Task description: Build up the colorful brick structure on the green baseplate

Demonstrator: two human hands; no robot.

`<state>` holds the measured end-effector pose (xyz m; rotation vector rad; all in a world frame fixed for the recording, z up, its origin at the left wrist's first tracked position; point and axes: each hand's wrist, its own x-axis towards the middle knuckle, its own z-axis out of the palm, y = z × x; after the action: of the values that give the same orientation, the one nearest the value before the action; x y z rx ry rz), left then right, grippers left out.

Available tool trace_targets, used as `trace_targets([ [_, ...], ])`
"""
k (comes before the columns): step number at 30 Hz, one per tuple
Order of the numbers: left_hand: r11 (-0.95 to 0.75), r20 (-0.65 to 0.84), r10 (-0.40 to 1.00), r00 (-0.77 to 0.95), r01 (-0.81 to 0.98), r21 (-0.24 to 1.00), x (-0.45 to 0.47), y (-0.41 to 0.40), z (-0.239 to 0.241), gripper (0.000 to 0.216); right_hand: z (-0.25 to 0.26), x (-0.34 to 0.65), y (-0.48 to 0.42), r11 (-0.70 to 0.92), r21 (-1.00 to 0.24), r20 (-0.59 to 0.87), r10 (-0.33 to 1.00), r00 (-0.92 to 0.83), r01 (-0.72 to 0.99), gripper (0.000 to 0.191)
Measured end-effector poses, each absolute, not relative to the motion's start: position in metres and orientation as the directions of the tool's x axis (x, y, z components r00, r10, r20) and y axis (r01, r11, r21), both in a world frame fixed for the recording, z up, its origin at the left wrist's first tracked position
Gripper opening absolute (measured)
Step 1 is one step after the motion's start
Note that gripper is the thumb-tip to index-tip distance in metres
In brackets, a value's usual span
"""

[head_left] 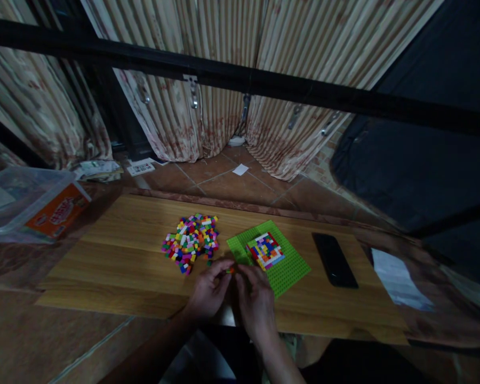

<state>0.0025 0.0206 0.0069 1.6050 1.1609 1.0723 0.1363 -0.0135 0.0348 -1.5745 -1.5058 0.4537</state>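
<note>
Near the front edge of the table, my left hand [209, 289] and my right hand [257, 296] meet with fingertips pinched. Between them are small toy bricks [229, 271], green and orange; their exact number is too small to make out. Just beyond my right hand lies a green baseplate [292, 269], turned at an angle. On it sits a block of many-coloured bricks [266, 249] with white and red along parts of its border. A heap of loose coloured bricks [192, 240] spreads out beyond my left hand.
A black phone [335, 260] lies on the wooden table [116, 250], right of the baseplate. White paper [400, 280] is past the table's right end. A clear plastic tub [32, 205] with an orange label stands at the left. A dark bar [240, 80] crosses before striped curtains [220, 117].
</note>
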Motion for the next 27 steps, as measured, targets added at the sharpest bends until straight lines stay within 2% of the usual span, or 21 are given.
trace_targets([
  [6, -0.159, 0.123, 0.972, 0.2, 0.175, 0.972, 0.002, 0.021, 0.003, 0.034, 0.029, 0.13, -0.01, 0.122, -0.764, 0.289, 0.943, 0.166, 0.634, 0.027],
  [13, -0.189, 0.152, 0.967, 0.206, 0.177, 0.966, 0.002, 0.022, 0.007, 0.023, 0.029, 0.13, -0.012, 0.103, -0.76, 0.268, 0.949, 0.166, 0.642, 0.024],
  [22, -0.18, 0.148, 0.974, 0.17, 0.195, 0.964, 0.002, 0.022, 0.006, 0.018, 0.028, 0.13, -0.016, 0.154, -0.669, 0.359, 0.923, 0.135, 0.727, 0.024],
  [27, -0.138, 0.109, 0.979, 0.171, 0.168, 0.976, 0.002, 0.023, 0.006, 0.02, 0.03, 0.153, -0.012, 0.127, -0.651, 0.431, 0.873, 0.227, 0.748, 0.026],
])
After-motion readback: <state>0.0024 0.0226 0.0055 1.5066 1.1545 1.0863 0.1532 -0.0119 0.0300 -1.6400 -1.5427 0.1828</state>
